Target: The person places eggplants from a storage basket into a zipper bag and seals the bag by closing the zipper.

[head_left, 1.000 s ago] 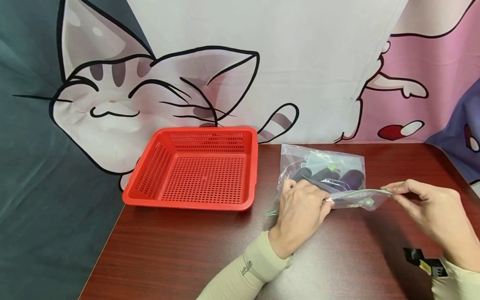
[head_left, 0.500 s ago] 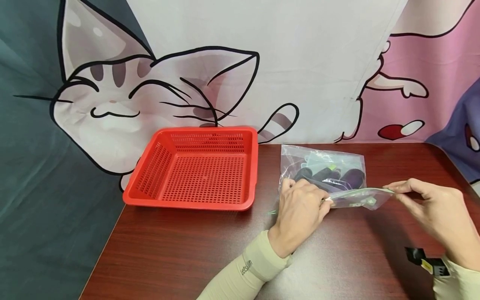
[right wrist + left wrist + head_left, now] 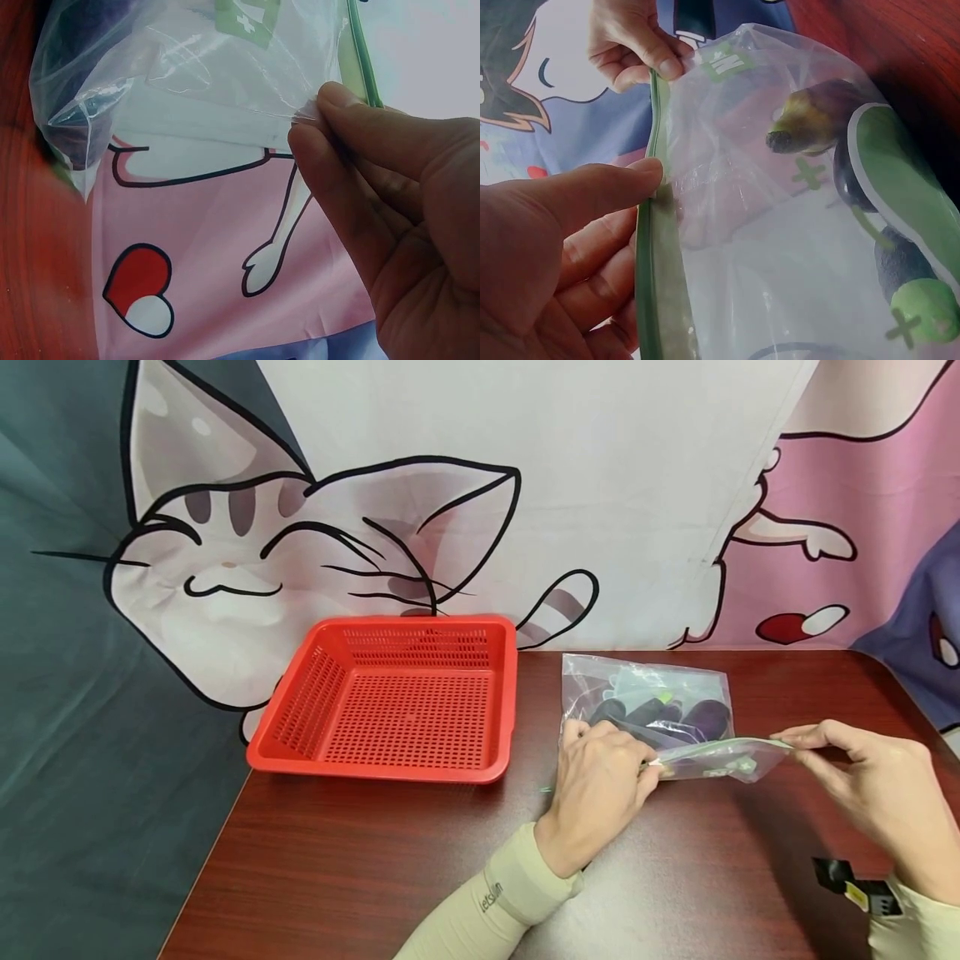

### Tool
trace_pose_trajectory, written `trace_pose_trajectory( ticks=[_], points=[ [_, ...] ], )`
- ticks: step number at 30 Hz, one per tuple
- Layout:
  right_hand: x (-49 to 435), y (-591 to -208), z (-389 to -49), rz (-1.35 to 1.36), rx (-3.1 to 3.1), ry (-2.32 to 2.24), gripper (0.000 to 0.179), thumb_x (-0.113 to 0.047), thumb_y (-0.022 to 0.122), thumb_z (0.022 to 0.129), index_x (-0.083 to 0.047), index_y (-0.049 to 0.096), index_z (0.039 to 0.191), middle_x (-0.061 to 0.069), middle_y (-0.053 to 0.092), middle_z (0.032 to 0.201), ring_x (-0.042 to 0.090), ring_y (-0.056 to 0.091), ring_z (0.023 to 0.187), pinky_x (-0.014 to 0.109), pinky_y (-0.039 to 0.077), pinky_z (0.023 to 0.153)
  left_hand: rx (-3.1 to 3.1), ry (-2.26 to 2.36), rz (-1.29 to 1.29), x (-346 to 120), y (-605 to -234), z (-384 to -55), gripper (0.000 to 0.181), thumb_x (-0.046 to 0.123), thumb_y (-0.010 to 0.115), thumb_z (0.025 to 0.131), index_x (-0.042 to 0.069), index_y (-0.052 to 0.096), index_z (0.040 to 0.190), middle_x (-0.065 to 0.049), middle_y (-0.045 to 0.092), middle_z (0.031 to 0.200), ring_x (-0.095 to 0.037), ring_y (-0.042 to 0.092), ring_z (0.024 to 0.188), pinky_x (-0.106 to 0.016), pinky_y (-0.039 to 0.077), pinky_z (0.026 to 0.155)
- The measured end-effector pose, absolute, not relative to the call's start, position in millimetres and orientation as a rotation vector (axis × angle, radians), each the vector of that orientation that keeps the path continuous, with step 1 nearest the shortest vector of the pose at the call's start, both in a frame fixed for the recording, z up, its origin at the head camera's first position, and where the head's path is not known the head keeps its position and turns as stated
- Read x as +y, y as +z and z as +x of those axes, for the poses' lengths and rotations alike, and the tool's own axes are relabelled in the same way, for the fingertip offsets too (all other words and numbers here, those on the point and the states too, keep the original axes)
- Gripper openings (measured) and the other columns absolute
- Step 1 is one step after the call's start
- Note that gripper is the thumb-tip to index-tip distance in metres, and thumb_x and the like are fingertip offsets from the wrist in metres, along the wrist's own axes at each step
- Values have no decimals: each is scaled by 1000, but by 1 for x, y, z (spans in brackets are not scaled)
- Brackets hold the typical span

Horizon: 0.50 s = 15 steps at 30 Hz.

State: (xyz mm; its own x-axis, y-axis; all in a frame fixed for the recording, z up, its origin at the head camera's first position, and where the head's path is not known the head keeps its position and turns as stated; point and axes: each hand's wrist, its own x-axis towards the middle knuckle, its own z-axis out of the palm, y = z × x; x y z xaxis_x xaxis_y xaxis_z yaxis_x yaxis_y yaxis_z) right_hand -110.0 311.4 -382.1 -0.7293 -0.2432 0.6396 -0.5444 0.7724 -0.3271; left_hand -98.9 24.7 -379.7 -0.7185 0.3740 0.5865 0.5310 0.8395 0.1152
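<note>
A clear plastic zip bag (image 3: 588,672) with a green closure strip (image 3: 651,247) lies at the table's right side, its mouth edge raised toward me. Inside are several dark purple, eggplant-like vegetables (image 3: 707,718); one shows a bright green end (image 3: 924,307), another a yellowish-brown end (image 3: 808,120). My left hand (image 3: 602,785) pinches the strip between thumb and curled fingers, and a small white piece (image 3: 656,762) shows by its fingertips. With thumb and index finger, my right hand (image 3: 877,768) pinches the bag's right top corner. The left hand covers part of the bag in the head view.
Left of the bag stands a red perforated plastic basket (image 3: 411,772) with nothing in it. The dark wooden table (image 3: 337,868) meets a cartoon-printed cloth (image 3: 645,485) at the back. A black strap piece (image 3: 855,885) sits at the right wrist.
The right hand has shifted very slightly to the right with the bag's corner. The left hand stays nearly in place; the basket has not moved.
</note>
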Motion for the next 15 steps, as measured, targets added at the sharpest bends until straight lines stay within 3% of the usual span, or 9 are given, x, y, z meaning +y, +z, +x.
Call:
trace_pose_trajectory(
  ticks=[2, 4, 15],
  points=[
    [310, -381, -110, 573, -2389, 685, 33, 14, 83, 64, -12, 75, 84, -34, 62, 98, -28, 50, 85, 2, 39, 64, -2461, -366, -656, 24, -379, -99, 8, 42, 79, 82, 35, 80, 85, 24, 70, 80, 1, 57, 76, -28, 31, 75],
    [310, -380, -110, 562, -2397, 678, 39, 18, 83, 60, -12, 75, 84, -36, 60, 98, -28, 49, 84, 2, 39, 64, -2469, -360, -652, 24, -379, -100, 9, 42, 80, 82, 34, 80, 85, 24, 70, 80, 1, 57, 75, -28, 32, 75],
    [309, -379, -109, 515, -2413, 674, 38, 19, 84, 58, -9, 74, 83, -50, 46, 104, -29, 48, 80, 3, 38, 58, -2486, -354, -638, 22, -378, -101, 5, 39, 79, 83, 35, 79, 83, 24, 69, 78, 1, 56, 75, -27, 32, 76]
  ],
)
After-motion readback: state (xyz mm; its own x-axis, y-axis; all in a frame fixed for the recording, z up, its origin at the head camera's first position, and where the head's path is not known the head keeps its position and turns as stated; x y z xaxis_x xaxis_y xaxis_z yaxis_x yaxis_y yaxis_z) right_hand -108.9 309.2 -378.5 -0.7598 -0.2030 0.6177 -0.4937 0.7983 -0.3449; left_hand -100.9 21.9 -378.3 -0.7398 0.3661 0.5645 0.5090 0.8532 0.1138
